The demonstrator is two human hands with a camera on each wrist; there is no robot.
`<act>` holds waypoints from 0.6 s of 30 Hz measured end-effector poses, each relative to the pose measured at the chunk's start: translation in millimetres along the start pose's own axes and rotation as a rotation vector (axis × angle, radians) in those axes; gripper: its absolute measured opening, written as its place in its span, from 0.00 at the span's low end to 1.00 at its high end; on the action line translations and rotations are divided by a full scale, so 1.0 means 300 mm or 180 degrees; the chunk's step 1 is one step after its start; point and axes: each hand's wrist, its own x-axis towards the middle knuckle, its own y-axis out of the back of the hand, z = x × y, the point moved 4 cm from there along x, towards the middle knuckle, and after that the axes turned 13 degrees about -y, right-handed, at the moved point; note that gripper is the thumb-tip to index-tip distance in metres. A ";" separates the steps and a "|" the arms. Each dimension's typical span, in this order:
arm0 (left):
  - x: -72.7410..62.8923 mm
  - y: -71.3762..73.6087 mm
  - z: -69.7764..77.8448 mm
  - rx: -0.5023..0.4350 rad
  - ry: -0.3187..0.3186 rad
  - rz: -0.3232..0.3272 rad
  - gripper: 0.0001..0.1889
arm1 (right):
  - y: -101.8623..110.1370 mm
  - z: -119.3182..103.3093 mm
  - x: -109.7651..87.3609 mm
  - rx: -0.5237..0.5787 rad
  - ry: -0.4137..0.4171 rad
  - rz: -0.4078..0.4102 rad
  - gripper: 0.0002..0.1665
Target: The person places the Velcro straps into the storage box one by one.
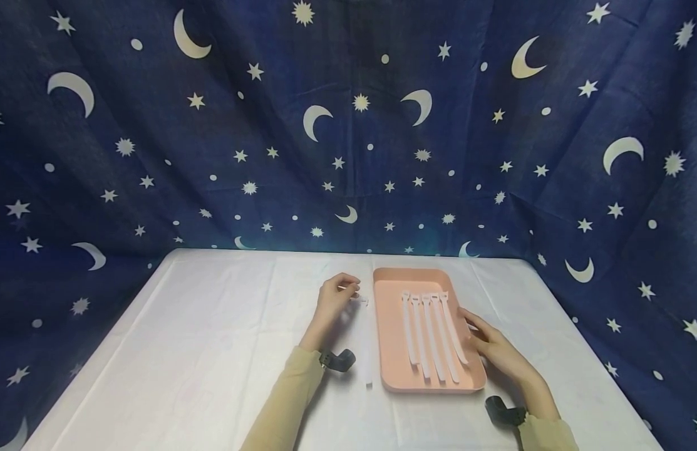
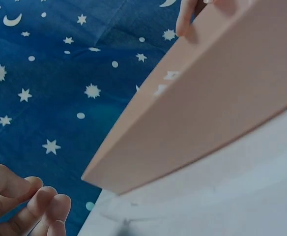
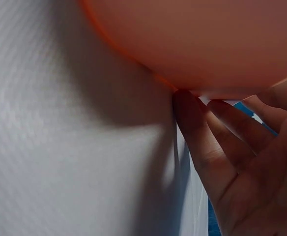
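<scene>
In the head view a salmon-pink tray (image 1: 393,379) sits on the table, with several white straps (image 1: 428,338) lying side by side in it, their slotted heads at the far end. Another white strap (image 1: 368,363) lies lengthwise on the table just left of the tray. My left hand (image 1: 335,297) is by this strap's head, fingers loosely curled. In the left wrist view the left hand's fingertips (image 2: 50,201) show nothing between them, and the strap's head is blurred. My right hand (image 1: 503,354) grips the tray's right side, fingers against the outer wall (image 3: 197,54).
A white cloth covers the table (image 1: 213,351). Behind it and at its sides hangs a dark blue curtain (image 1: 348,138) with moons and stars. Dark bands with camera mounts (image 1: 338,360) sit on both wrists.
</scene>
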 end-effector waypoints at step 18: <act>0.012 -0.016 -0.115 0.0507 0.0155 -0.0218 0.08 | -0.001 -0.010 -0.002 -0.0059 -0.0048 -0.0054 0.38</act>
